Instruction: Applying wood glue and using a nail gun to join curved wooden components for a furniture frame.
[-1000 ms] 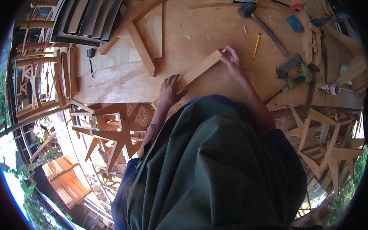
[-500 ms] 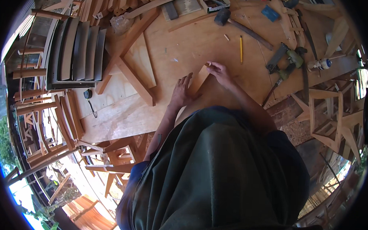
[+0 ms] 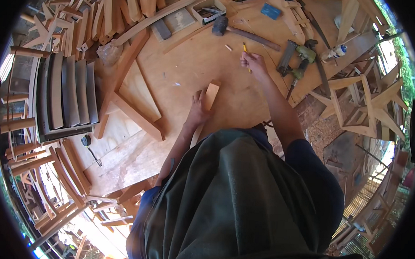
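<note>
In the head view, the plywood counter (image 3: 191, 69) carries plenty around its edges. On the left lie an angled timber frame (image 3: 139, 116) and, by the near edge, a tape measure (image 3: 86, 141); beside them stands a stack of dark curved panels (image 3: 64, 95). Along the far side sit a clear plastic bag (image 3: 110, 54), a dark grey block (image 3: 162, 29) and a small box (image 3: 196, 15) of loose bits. A black-headed mallet (image 3: 238, 32) lies just beyond the right hand (image 3: 255, 63), with a short pale stub (image 3: 228, 47) near that hand. Further right are a green power tool (image 3: 305, 53), a blue flat item (image 3: 270, 11) and a white bottle (image 3: 337, 52); wooden frames (image 3: 368, 103) crowd past the counter's right edge.

The right fingers are curled in, pinching a yellow pencil (image 3: 245, 47) that pokes out on both sides of the hand, over the counter. The left hand (image 3: 199, 112) lies against the left side of a wooden bar (image 3: 212, 94), fingers extended and slightly parted; whether the thumb clamps it, I cannot tell. The bar slants away in front of the person's dark apron (image 3: 224, 185).

Any writing on the bottle is too small to read.
</note>
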`<state>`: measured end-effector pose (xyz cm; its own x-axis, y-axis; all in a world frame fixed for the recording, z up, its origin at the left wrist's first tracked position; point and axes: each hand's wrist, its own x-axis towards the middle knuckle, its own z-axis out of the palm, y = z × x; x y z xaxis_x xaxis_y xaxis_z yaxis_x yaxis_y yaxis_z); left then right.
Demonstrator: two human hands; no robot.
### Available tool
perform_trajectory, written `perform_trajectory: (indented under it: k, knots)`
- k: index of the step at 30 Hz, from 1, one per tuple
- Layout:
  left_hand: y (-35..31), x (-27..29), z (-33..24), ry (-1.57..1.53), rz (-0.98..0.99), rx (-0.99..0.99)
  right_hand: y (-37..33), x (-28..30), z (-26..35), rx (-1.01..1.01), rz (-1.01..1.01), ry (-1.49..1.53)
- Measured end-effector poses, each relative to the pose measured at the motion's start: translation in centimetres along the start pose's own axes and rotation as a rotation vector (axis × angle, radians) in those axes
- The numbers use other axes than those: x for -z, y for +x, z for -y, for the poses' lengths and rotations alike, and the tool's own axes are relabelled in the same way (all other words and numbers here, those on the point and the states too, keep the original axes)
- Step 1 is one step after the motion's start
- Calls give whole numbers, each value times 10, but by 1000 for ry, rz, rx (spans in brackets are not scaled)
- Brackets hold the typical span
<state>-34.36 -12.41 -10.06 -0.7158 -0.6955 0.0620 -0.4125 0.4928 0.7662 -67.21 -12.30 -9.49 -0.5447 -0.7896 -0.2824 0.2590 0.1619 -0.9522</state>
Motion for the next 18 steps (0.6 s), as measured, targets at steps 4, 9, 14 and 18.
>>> perform_trajectory:
  k: [4,9,14,18]
  knots:
    - [2,2,-9,-21,24,0,19,18,-6,-16,-114,-27]
    - [14,-4,7,-31,16,52,-25,70,-26,242,-291,-309]
    - [13,0,22,-43,-11,-40,-81,168,-21,153,-439,305]
    - [10,-8,33,-134,-23,36,-68,263,-8,113,-576,173]
